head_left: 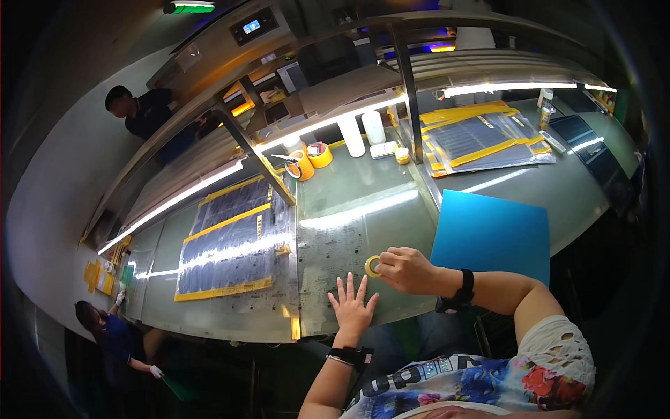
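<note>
My left hand (353, 311) lies on a clear printed film (328, 255) on the glass-topped table, its fingers spread. Just to its right, my right hand (410, 271) grips a small roll of yellow tape (371, 265) by its near side, close above the table. The film carries small dark circuit-like marks. Part of the film is hidden beneath my left hand. A blue sheet (492, 227) lies to the right of my right hand, reaching behind that forearm.
Yellow-edged dark films (227, 258) lie at left; more are stacked (481, 140) at back right. Orange tape rolls (300, 167) and white cylinders (351, 137) stand behind. A metal post (407, 91) rises at the back. One co-worker (115, 339) is at left, another (150, 115) beyond the frame.
</note>
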Tool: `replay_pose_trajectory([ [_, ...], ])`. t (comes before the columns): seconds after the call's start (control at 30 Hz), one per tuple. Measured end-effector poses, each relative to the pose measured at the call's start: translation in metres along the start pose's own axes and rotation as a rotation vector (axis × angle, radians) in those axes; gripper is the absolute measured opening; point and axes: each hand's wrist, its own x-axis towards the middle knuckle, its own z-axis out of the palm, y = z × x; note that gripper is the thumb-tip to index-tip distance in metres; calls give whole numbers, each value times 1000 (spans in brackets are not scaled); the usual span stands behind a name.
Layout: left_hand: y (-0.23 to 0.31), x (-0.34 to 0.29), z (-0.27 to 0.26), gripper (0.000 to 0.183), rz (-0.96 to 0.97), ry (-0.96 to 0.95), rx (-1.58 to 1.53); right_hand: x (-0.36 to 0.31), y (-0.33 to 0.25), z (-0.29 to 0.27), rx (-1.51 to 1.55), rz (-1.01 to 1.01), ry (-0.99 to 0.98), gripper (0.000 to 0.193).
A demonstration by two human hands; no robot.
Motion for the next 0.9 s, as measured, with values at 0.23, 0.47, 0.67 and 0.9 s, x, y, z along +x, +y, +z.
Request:
replay_pose_trajectory([
  [0.23, -56, -4, -9, 57, -119, -77, 51, -2, 28, -7, -39, 14, -26, 10],
  [0.47, -131, -21, -28, 58, -152, -103, 74, 18, 106, -2, -190, 159, -226, 11],
  [0.67, -149, -15, -39, 57, -134, -101, 34, 19, 140, 9, -188, 361, -318, 10],
  [0.9, -166, -23, -48, 58, -149, -76, -7, 18, 167, 28, -299, 347, -390, 11],
])
